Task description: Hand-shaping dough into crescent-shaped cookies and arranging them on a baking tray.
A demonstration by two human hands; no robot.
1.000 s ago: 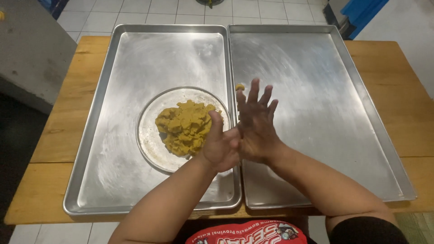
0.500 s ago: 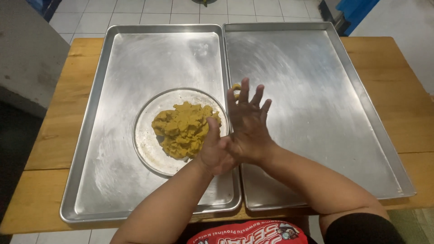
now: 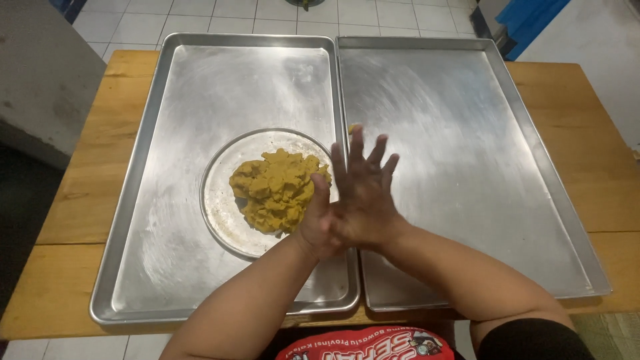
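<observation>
Little has shifted over the past second: both hands remain pressed together above the seam between the two trays, the right hand [image 3: 363, 193] having slid slightly over the left, its fingers [image 3: 357, 143] still fanned and pointing away from the body.

Palm lies against palm, the left hand [image 3: 319, 223] underneath with its thumb raised beside the dough. A scrap of yellow dough shows just beyond the right fingertips; whether more is caught in the grip between the palms cannot be told.

Just left of the hands, a lumpy mound of mustard-yellow dough [image 3: 277, 190] sits on a round metal plate [image 3: 220, 200], which rests inside the left baking tray [image 3: 200, 87]. The left wrist crosses the plate's near edge. Beside it, edge to edge, lies the right baking tray [image 3: 467, 133], a matching rectangle of brushed metal. Both trays cover most of a wooden surface [image 3: 87, 167].

Both forearms reach in from the bottom of the view, bare to the elbow, the right one ending in a dark sleeve [image 3: 533, 340]. A red garment with a printed white-and-black design [image 3: 360, 345] shows at the lower edge. White floor tiles [image 3: 200, 13] run beyond the surface, and a blue object [image 3: 527, 23] stands at upper right.
</observation>
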